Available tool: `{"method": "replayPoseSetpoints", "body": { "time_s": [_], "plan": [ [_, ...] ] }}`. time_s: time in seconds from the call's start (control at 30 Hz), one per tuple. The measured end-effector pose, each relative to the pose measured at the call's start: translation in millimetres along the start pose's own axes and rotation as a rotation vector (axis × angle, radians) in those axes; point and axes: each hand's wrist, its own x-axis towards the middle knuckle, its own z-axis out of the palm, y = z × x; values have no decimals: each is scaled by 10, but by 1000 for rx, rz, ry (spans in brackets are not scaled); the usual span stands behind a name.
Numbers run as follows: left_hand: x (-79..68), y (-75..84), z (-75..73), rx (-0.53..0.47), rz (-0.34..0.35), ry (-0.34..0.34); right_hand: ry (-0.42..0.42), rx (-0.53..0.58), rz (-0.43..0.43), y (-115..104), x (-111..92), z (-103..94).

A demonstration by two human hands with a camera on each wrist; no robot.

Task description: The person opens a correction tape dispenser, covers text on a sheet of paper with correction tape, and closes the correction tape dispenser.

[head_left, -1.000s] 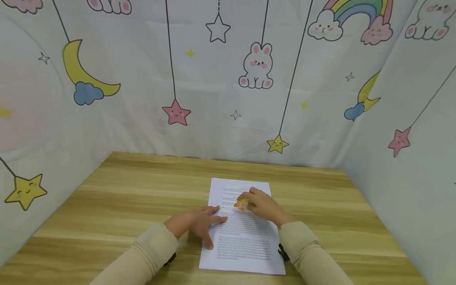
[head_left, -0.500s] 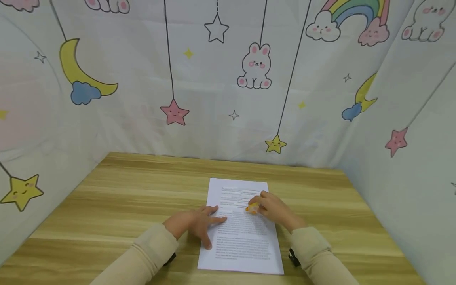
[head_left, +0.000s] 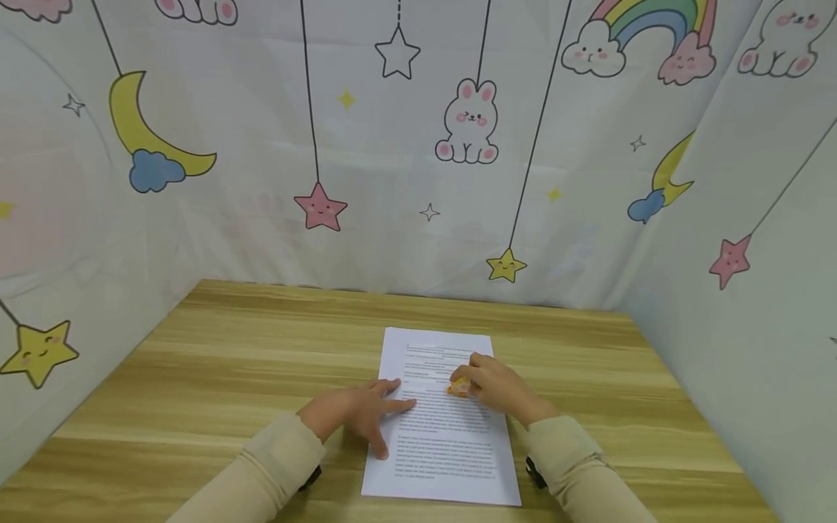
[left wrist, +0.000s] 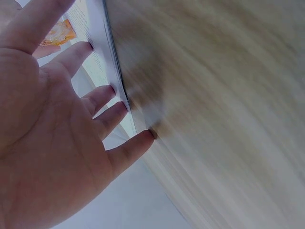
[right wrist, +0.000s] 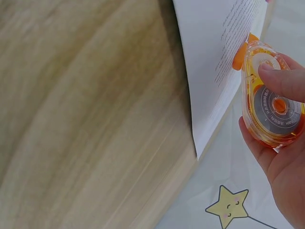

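Note:
My right hand [head_left: 500, 386] grips an orange and clear correction tape [right wrist: 271, 102], thumb on one side and fingers on the other. Its orange tip end overlaps the printed lines in the right wrist view. Beneath it lies a stack of printed paper [head_left: 451, 454], upright before me on the table, with white gaps in several lines of its upper half. At the paper's left edge my left hand [head_left: 360, 410] rests with fingers spread, index finger and thumb on the sheet. In the left wrist view, fingertips [left wrist: 125, 109] sit along the stack's edge.
A wood-grain table [head_left: 261, 356] carries the paper. White cloth walls [head_left: 392, 247] with printed stars, rabbits and moons stand behind it and on both sides. A dark wrist strap part [head_left: 535, 472] shows under the right sleeve [head_left: 569, 450].
My right hand has shifted right and toward me over the page with the correction tape, then slightly back left. The left hand has stayed in place on the paper.

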Motion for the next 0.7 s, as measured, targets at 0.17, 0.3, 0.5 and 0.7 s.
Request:
{"method": "replayPoseSetpoints", "body": {
  "time_s": [0.17,0.3,0.5,0.7],
  "plan": [
    [3,8,7,-1,-3,3,7,-31,-6,-9,-1,-5],
    [16,12,3,12,-11,2,7,-92,-31,-2,11,15],
    [42,16,-9,25,-17,6,-8,-135,-61,-2,27,0],
    [40,6,6,4,-18,-2,-21,-126,-87,-5,26,-22]
  ]
}}
